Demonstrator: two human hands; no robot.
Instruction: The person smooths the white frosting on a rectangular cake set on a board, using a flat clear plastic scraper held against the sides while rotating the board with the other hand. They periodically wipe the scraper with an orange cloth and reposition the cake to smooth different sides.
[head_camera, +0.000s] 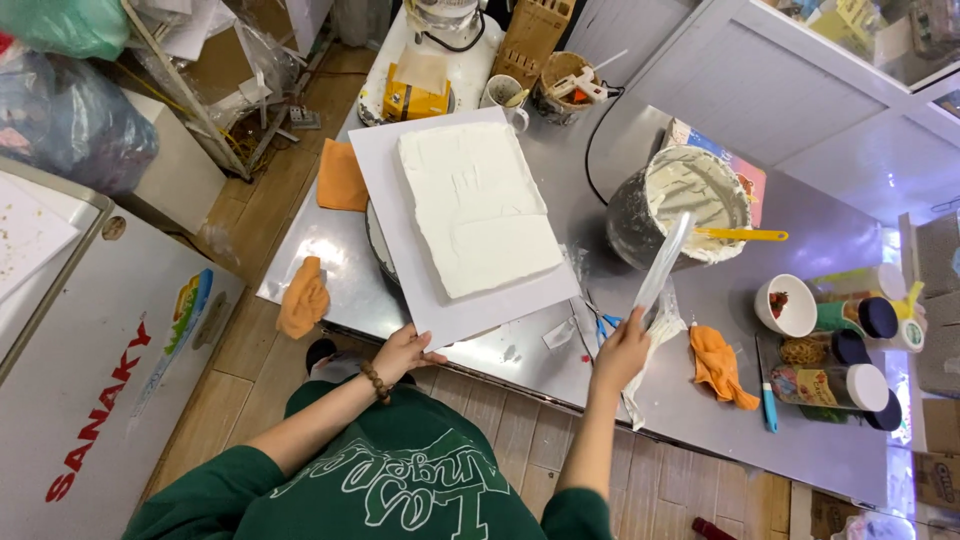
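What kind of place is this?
Likely a small cake-making kitchen: a white frosted rectangular cake on a board, a cream-smeared mixing bowl, and a steel worktable crowded with topping jars.

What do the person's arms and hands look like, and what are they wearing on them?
Both arms are bare from the elbows down, with dark green sleeves pushed up near the elbows. The left hand has a brown beaded bracelet around its wrist. The right hand wears no gloves, rings or watch that can be seen.
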